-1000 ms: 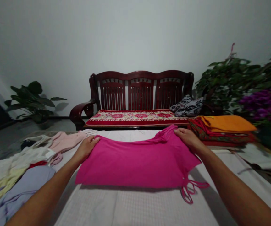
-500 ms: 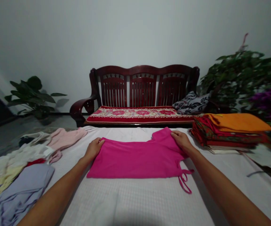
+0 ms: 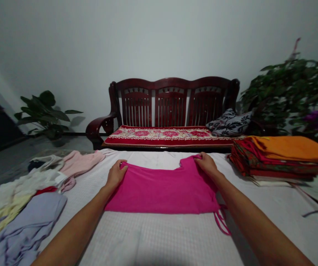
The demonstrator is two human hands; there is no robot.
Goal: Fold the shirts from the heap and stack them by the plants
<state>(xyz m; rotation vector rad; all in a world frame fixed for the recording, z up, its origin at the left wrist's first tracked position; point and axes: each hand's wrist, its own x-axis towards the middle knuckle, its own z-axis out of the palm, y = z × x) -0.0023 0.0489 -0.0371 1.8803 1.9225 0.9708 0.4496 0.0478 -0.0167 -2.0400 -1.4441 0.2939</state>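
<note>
A bright pink garment (image 3: 161, 190) lies flat on the white cloth (image 3: 159, 236) that covers the table, with thin pink strings (image 3: 222, 221) trailing from its near right corner. My left hand (image 3: 116, 173) grips its far left corner with the fingers curled over the edge. My right hand (image 3: 206, 164) pinches its far right corner, which stands a little higher than the left one.
A heap of pale clothes (image 3: 23, 199), lilac, cream and light pink, lies at the left. At the right sits a folded pile (image 3: 280, 157), orange on top of red. Behind the table stand a dark wooden bench (image 3: 170, 111) with a red cushion, and plants (image 3: 289, 92) on both sides.
The pink garment has come down from a raised, spread position and now lies flat and narrower, farther from me. Both hands kept hold of its far corners and moved forward.
</note>
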